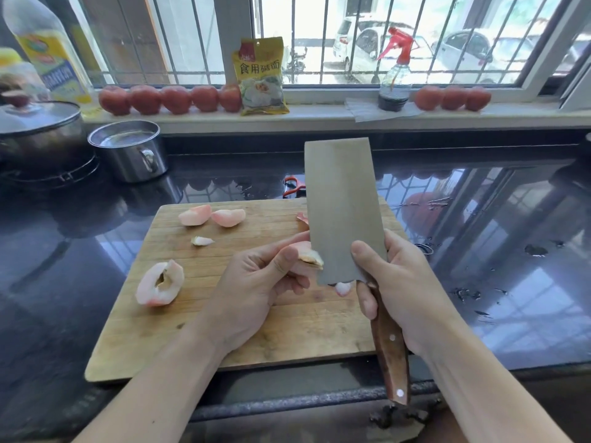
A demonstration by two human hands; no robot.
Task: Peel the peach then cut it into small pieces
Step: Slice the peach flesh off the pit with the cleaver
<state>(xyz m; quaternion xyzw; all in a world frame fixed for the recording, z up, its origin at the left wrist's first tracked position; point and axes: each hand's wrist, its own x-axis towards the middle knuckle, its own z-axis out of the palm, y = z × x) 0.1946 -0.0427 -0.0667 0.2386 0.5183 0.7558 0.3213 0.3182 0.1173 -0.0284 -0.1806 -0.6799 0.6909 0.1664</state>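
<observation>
Dark glossy counter under a barred window, seen from head height looking down at two hands.

Nearest: right hand (403, 282) wrapped round the wooden handle of a cleaver (343, 212), thumb pressed flat on the near face of the blade, fingers curled under. Blade held upright off the board, edge turned left.

Just left of it: left hand (256, 276) pinching a peach piece (308, 255), thumb on top, fingertips (299, 282) curled beneath. Piece raised off the board (256, 343) and touching the blade's edge; pale, peeled flesh with a brownish core side facing up. Looks like trimming the stone area off this piece, in hand instead of on wood.

On the board, left of the hands: half peach (160, 284), peeled, hollow where the stone sat. Further back: chip (202, 240), then two wedges (211, 215) side by side near the far edge. Another small bit (343, 288) showing under the blade's heel.

Progress, judging by this: peeling apparently done, no skin seen on any piece. Halving and first wedges done. Left: half still whole, wedges still large, so most fine cutting remains.

Beyond the board: red peeler (292, 190), mostly hidden behind the blade. Far left: steel pot (129, 150) holding water. On the sill: row of red fruit (169, 99), yellow packet (262, 76), spray bottle (395, 81).
</observation>
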